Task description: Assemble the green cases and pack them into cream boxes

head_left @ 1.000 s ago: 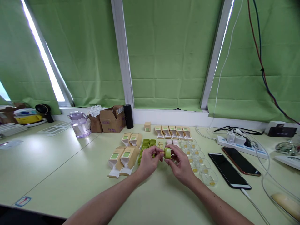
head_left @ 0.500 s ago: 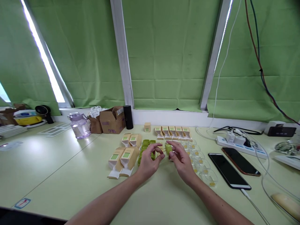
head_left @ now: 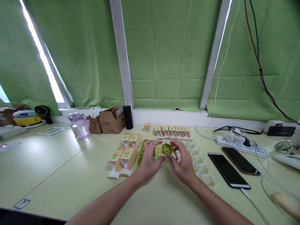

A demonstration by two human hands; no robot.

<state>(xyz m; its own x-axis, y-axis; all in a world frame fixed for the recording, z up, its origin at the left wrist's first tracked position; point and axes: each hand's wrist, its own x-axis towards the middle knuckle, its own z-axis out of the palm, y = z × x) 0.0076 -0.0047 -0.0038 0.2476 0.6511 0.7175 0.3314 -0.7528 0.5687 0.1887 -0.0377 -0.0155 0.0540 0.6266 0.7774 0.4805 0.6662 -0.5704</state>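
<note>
Arching inward, the left hand [head_left: 150,160] and right hand [head_left: 183,161] pinch a green container [head_left: 167,149] between fingertips.

Olive-green container [head_left: 167,149], tan boxes [head_left: 133,154]

No wording legible. Marks noted: purple print on the cardboard box [head_left: 110,125], too small to read; white label [head_left: 120,110] on its flap, illegible; green square labels [head_left: 126,155] on small tan boxes [head_left: 134,155], text indistinct; blue-bordered sticker [head_left: 22,203] with red mark on the surface [head_left: 82,187]; faint characters on the dark display [head_left: 281,131], unreadable.
</note>
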